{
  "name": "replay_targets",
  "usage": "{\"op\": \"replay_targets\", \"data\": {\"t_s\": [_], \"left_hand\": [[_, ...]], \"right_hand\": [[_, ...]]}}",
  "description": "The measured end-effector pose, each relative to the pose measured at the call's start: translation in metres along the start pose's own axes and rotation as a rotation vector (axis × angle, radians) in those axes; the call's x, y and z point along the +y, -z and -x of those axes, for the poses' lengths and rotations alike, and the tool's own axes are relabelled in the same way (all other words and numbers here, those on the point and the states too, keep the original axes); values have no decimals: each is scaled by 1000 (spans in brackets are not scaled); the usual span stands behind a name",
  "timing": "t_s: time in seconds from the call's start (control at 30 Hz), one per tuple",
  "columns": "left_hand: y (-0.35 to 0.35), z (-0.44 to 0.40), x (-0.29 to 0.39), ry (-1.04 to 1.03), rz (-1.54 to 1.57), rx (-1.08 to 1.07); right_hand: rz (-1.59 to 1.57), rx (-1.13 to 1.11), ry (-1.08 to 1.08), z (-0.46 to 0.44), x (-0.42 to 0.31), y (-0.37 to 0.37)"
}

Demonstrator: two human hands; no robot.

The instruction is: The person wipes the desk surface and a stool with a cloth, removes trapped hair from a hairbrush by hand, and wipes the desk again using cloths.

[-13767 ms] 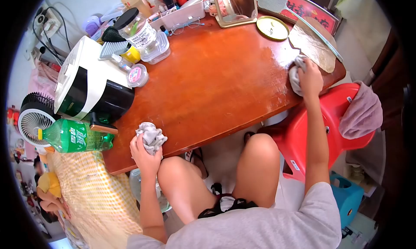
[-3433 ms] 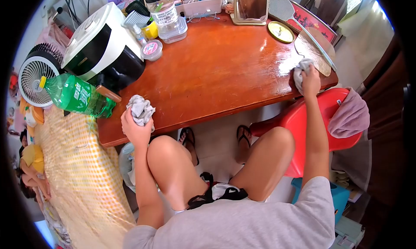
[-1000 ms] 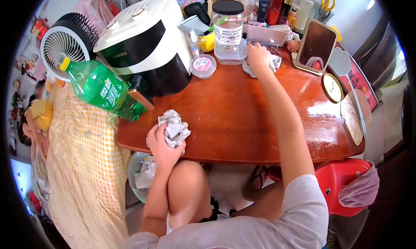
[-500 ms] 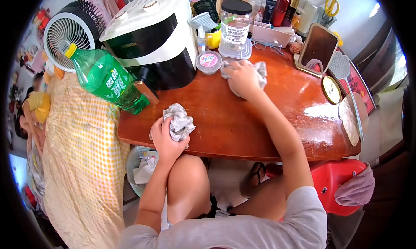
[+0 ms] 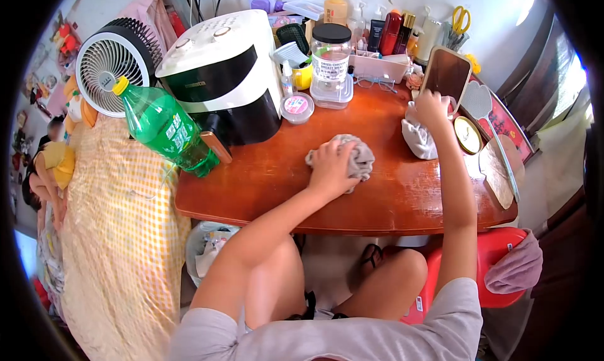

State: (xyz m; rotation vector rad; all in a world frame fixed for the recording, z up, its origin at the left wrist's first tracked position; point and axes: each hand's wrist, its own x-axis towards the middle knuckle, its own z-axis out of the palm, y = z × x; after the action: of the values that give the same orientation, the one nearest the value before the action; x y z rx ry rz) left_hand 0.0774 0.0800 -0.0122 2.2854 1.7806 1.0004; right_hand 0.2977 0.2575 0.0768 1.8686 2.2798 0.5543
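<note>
My left hand (image 5: pixel 330 167) presses a crumpled grey cloth (image 5: pixel 360 158) against the middle of the brown wooden table (image 5: pixel 264 194), its fingers curled over the cloth. Farther right, my right hand (image 5: pixel 433 111) is closed on a second light grey cloth (image 5: pixel 420 139), which hangs down to the tabletop. Just behind that hand stands a framed mirror (image 5: pixel 448 75), tilted back. A round gold-rimmed dish (image 5: pixel 467 134) lies right beside my right wrist. Some of the right fingertips are hidden behind the hand.
At the left stand an air fryer (image 5: pixel 220 78), a green soda bottle (image 5: pixel 165 127) and a fan (image 5: pixel 113 72). Along the back are a clear jar (image 5: pixel 331 65), a small round tub (image 5: pixel 297 107), glasses (image 5: pixel 375 83) and cosmetics. A fly swatter (image 5: pixel 497 128) lies right; a red stool (image 5: pixel 469 266) stands below.
My left hand has slid its cloth from the table's front left to the middle. My right hand has carried its cloth rightward, from near the jar to beside the mirror.
</note>
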Motion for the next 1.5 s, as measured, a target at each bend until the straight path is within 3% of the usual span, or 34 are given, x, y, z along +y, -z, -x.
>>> {"op": "replay_targets", "data": {"t_s": [0.03, 0.13, 0.23, 0.3, 0.33, 0.43, 0.53, 0.57, 0.63, 0.67, 0.73, 0.77, 0.83, 0.87, 0.93, 0.97, 1.0, 1.07, 1.1, 1.13, 1.17, 1.2, 1.27, 1.33, 1.37, 1.4, 1.47, 1.5], "left_hand": [[-11, -5, 3, 0, -1, 5], [-34, -24, 8, 43, -58, 101], [-53, -53, 12, 50, -44, 106], [-80, -70, 9, 61, -61, 137], [-78, -73, 15, 24, -239, 110], [-81, -93, 24, -40, 158, 125], [-67, -96, 33, -346, 586, 7], [-20, -97, 48, -265, 587, -234], [-26, -105, 51, -185, 586, -477], [-82, -110, 41, -124, 978, -449], [-80, -102, 46, -40, 1373, -405], [-66, -89, 43, -219, 740, -77], [-1, -63, 45, -342, 40, 273], [26, -48, 45, -317, -1, 316], [79, -39, 32, -16, 172, 106], [94, -33, 24, 26, 181, 386], [104, -24, 17, 68, 182, 667], [111, -3, 10, 293, 502, 619], [112, 5, 15, 346, 1030, 342], [115, 11, 16, 534, 1111, 46], [112, 15, 22, 599, 1198, -130], [108, 19, 28, 660, 1282, -307], [89, 21, 20, 649, 1204, -414], [76, 26, 18, 645, 1125, -517], [72, 27, 19, 576, 879, -462], [69, 25, 19, 495, 632, -402], [71, 30, 29, 466, 478, -351], [70, 33, 29, 439, 426, -352]], "right_hand": [[-205, 79, 41, -5, -9, 48], [-558, 587, 284, -35, -67, 141], [-548, 670, 458, -109, -146, 168], [-200, 431, 461, -142, -188, 169], [-226, 274, 493, -133, -193, 178], [-318, 255, 453, -144, -203, 168], [-230, 247, 401, -147, -203, 156], [-250, 207, 393, -149, -203, 156], [-274, 134, 385, -148, -197, 165], [-272, 124, 385, -155, -193, 165], [-660, 302, 381, -169, -178, 166], [-872, 412, 451, -164, -163, 165], [-1130, 609, 462, -145, -126, 193], [-1170, 689, 399, -135, -107, 208], [-1296, 781, 424, -84, -71, 211], [-1438, 600, 281, -20, -66, 221], [-1400, 464, 267, -10, -52, 198], [-1435, 450, 328, 31, -56, 147], [-1452, 441, 358, 51, -59, 121], [-1408, 624, 493, 71, -68, 102], [-1472, 217, 186, 96, -72, 93], [-1537, 319, 162, 103, -80, 65], [-1705, 17, 18, 122, -81, 40], [-1731, 237, 102, 129, -91, 1], [-1579, 438, 172, 129, -94, -16], [-1581, 436, 163, 131, -92, -13], [-1010, 664, 302, 146, -88, 4], [-966, 607, 456, 148, -86, 4]]}}
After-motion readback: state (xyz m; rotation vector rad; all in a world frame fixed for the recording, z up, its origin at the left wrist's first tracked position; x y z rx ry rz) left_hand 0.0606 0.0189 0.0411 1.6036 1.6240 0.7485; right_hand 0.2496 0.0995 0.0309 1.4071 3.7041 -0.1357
